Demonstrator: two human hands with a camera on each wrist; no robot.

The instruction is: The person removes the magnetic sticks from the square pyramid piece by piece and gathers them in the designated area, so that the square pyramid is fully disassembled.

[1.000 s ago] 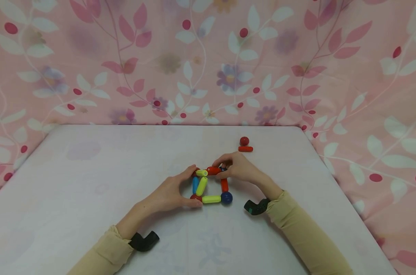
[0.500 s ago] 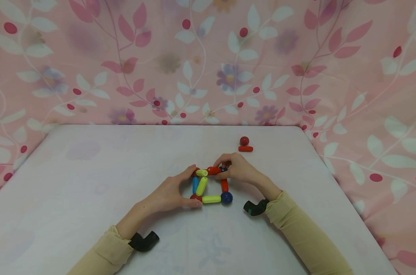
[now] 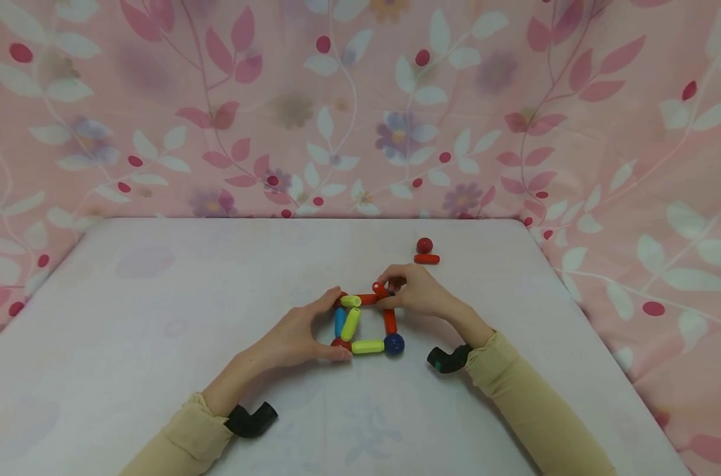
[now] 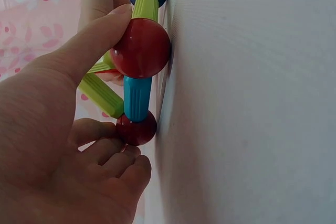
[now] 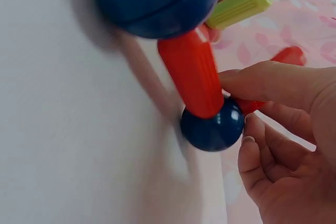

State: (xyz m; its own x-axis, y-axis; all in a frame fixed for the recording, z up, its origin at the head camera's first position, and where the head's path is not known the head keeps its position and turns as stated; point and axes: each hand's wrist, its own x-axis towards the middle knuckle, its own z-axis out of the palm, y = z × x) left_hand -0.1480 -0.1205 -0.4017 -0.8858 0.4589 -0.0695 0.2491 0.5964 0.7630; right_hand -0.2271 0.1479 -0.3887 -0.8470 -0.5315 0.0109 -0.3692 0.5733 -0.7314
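Observation:
A square frame of magnetic rods and balls lies mid-table. My left hand (image 3: 295,334) spans its left side, thumb on the near red ball (image 4: 142,48) and fingers at the far red ball (image 4: 136,127); a blue rod (image 4: 137,99) joins them. A yellow-green rod (image 3: 350,324) rises from the near red ball, and a second yellow-green rod (image 3: 351,301) from the far one. At the far right corner my right hand (image 3: 417,289) pinches a raised red rod (image 3: 379,289) by the blue ball (image 5: 212,124). Its lower end is partly hidden by fingers.
Behind the right hand lie a loose red ball (image 3: 424,245) and a loose red rod (image 3: 426,259). Black curved pieces (image 3: 251,420) are fixed at both wrists. A pink floral cloth (image 3: 360,106) hangs behind the white table (image 3: 158,297).
The red rod in my right hand has swung from slanting leftward to more upright, uncovering the red rod along the frame's far side. My left hand has kept its place.

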